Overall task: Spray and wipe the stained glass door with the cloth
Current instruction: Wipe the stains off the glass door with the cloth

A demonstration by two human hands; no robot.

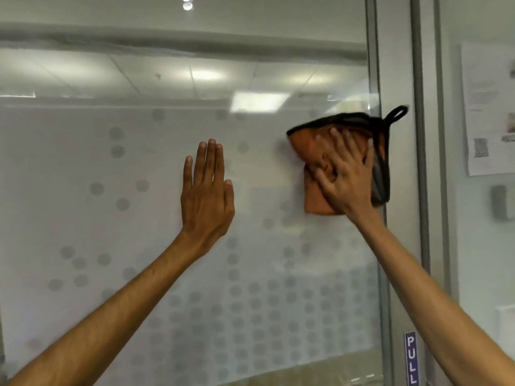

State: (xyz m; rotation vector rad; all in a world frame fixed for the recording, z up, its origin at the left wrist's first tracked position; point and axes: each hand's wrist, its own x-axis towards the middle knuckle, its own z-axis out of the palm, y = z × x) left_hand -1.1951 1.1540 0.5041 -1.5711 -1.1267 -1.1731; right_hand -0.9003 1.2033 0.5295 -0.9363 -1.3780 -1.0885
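The glass door (125, 168) fills the view, frosted with grey dots across its lower part and clear above. My left hand (206, 190) lies flat against the glass near the middle, fingers straight and together, holding nothing. My right hand (345, 174) presses an orange cloth (306, 143) with a black border and hanging loop against the glass near the door's right edge, fingers spread over it. The cloth looks blurred. No spray bottle is in view.
A grey metal door frame (418, 162) runs vertically just right of the cloth. A blue PULL sign (411, 358) sits low on the frame. Papers (487, 107) hang on the wall at far right.
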